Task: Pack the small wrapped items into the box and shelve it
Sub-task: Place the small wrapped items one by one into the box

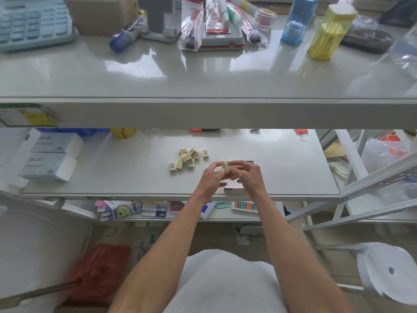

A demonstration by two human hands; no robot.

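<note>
Several small cream wrapped items [187, 158] with barcode labels lie scattered on the middle shelf [135, 177]. To their right, my left hand [211, 177] and my right hand [250, 177] meet above a small box [233, 188] near the shelf's front edge. Both hands pinch a stack of the wrapped items [226, 167] between their fingertips, just over the box. The box is mostly hidden under my hands; only a pale inner face and a front edge show.
White packs [54, 154] are stacked at the shelf's left, a yellow container [123, 133] at the back. The upper shelf [203, 82] overhangs, crowded with a calculator [33, 21], pens and plastic cases. A white metal rack [372, 177] stands to the right.
</note>
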